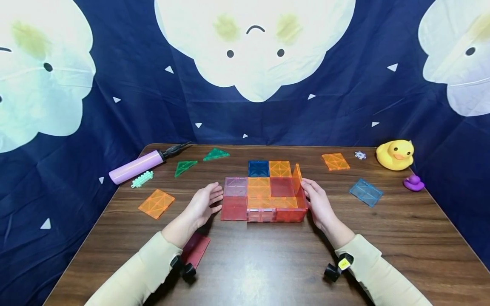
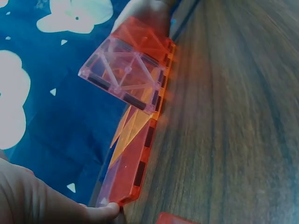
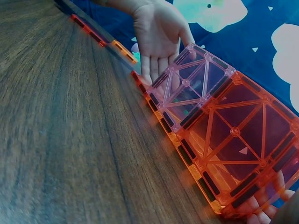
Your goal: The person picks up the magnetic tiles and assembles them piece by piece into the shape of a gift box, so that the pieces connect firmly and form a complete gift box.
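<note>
A structure of flat magnetic tiles [image 1: 259, 187] in orange, red, purple and blue lies mid-table. Along its front edge stand a pink tile [image 2: 124, 70] and a red tile [image 3: 236, 130]. At its right side, an orange tile [image 1: 297, 179] stands upright next to a red side wall. My left hand [image 1: 203, 205] is at the left edge, fingers extended; in the left wrist view its thumb touches a corner of the flat red tile [image 2: 126, 175]. My right hand [image 1: 320, 204] rests against the outside of the right wall, its fingers partly seen through the tiles.
A loose red tile [image 1: 197, 250] lies beneath my left forearm. Leftward are an orange tile [image 1: 156, 204], green triangles [image 1: 216, 154], a mint toy piece [image 1: 142, 179] and a purple pump [image 1: 137, 166]. Rightward are a blue tile [image 1: 366, 192], an orange tile [image 1: 335, 161], a chip and two ducks [image 1: 395, 155].
</note>
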A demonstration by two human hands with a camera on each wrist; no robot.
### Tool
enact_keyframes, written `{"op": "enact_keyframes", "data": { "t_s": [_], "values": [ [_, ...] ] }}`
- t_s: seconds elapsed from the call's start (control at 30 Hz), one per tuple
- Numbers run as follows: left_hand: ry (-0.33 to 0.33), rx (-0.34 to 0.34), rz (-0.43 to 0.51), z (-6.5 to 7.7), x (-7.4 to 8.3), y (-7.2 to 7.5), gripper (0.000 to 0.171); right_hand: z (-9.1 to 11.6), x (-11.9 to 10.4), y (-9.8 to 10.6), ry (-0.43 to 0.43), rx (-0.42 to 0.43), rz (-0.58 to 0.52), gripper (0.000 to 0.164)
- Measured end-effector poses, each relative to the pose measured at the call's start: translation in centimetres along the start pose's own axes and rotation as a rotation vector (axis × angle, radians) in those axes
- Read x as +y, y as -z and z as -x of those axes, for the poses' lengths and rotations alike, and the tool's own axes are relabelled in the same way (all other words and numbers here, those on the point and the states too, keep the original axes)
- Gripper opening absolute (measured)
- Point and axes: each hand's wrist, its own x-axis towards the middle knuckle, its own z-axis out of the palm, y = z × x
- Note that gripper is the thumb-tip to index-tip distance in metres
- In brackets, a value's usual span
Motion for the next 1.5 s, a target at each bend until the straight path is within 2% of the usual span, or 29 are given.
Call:
{"op": "enact_keyframes", "data": {
  "t_s": [0.23,0.5,0.7,0.93,1.03,1.27,1.5],
  "values": [
    [0.046,-0.009,0.107,-0.1,0.1,0.7,0.060,0.0,0.0,0.0,0.001,-0.003,0.000,0.051],
    [0.002,0.022,0.098,-0.5,-0.2,0.7,0.049,0.2,0.0,-0.1,0.006,0.001,0.010,0.052],
    [-0.034,0.053,0.089,-1.1,-0.4,0.0,0.046,0.0,0.0,-0.1,0.003,0.013,-0.010,0.051],
    [-0.010,0.015,0.117,-2.0,-0.4,-1.3,0.039,0.1,-0.1,-0.2,-0.008,0.013,0.003,0.051],
    [-0.001,-0.001,0.104,-2.4,-0.5,-1.8,0.038,0.0,0.0,-0.2,-0.010,0.017,-0.003,0.050],
    [0.065,-0.043,0.054,-2.9,-0.8,-2.7,0.044,0.1,0.0,-0.4,-0.015,0.015,-0.016,0.050],
    [0.067,-0.021,-0.014,-2.9,-0.5,-3.5,0.030,0.1,0.1,-0.4,-0.011,0.016,-0.022,0.050]
  ]
}}
